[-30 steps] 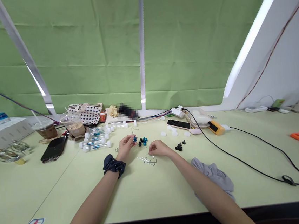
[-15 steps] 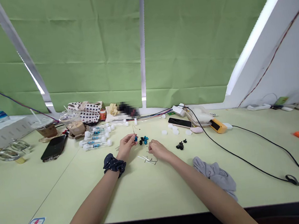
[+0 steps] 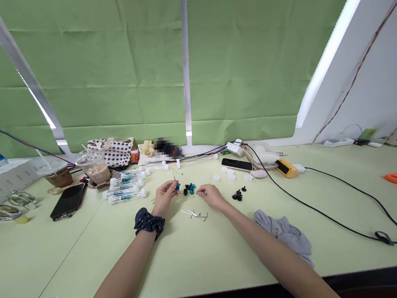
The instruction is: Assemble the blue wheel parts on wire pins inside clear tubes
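My left hand (image 3: pixel 165 195) is closed on a small blue part (image 3: pixel 177 187), with a thin dark rod standing up from it. Just right of it, on the table, lies a cluster of blue and black parts (image 3: pixel 189 188). My right hand (image 3: pixel 210 196) is on the far side of that cluster, its thumb and fingertips pinched together; whatever they hold is too small to make out. Several thin metal pins (image 3: pixel 195 215) lie below, between my two forearms. A group of black parts (image 3: pixel 237 195) sits to the right of my right hand.
Clear tubes with white caps (image 3: pixel 127 192) lie at the left, beyond them drink cups (image 3: pixel 97 173) and a black phone (image 3: pixel 68 201). White discs (image 3: pixel 231 177), another phone (image 3: pixel 237 164), a black cable (image 3: pixel 323 206) and a grey cloth (image 3: pixel 286 234) are on the right.
The view has shifted slightly. My right hand has lifted a little away from the metal pins, its fingertips now beside the blue and black parts. The left hand keeps its hold.
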A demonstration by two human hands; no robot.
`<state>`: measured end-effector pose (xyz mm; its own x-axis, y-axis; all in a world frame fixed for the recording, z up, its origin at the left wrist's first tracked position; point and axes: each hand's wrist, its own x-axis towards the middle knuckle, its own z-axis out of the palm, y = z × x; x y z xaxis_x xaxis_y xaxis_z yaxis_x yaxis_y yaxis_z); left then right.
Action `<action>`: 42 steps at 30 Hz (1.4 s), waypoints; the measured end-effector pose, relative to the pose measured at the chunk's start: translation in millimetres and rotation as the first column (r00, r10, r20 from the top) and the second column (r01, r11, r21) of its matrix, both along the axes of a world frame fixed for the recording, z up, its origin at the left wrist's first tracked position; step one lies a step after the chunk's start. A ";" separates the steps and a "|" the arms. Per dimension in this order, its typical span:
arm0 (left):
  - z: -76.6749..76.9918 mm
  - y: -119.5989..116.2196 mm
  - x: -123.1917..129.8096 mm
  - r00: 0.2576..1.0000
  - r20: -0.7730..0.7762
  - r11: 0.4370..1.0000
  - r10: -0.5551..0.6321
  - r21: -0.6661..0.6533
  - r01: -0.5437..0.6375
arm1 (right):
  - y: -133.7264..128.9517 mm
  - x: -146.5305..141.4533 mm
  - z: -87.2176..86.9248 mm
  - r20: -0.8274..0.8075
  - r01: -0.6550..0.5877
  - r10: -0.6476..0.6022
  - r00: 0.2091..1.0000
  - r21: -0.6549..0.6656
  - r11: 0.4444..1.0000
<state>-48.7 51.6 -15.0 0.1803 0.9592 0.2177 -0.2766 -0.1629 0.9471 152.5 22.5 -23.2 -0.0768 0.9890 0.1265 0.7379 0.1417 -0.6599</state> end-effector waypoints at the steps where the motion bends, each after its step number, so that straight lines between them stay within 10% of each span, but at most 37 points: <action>1: 0.1 -0.2 -0.1 1.000 -0.001 1.000 0.002 0.000 -0.002 | 1.0 1.0 -0.7 -0.066 0.005 -0.006 0.998 -0.015 1.000; 11: 1.6 -0.7 0.4 1.000 -0.005 1.000 -0.013 -0.007 0.013 | -3.9 3.8 1.5 -0.342 -0.075 0.022 0.940 -0.144 0.987; 26: -1.5 0.6 -0.7 1.000 -0.014 1.000 -0.021 0.008 0.021 | -14.5 -9.6 -0.2 0.158 -0.069 0.060 0.986 0.054 0.996; 42: -1.4 -0.2 -1.1 0.999 -0.040 0.999 -0.012 0.039 0.013 | -13.5 -14.3 -2.2 0.299 -0.059 0.044 0.953 0.042 0.997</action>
<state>-49.9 51.4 -16.3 0.2016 0.9478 0.2470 -0.2409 -0.1964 0.9505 138.1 9.0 -25.4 -0.1688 0.9758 0.1392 0.8907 0.2115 -0.4025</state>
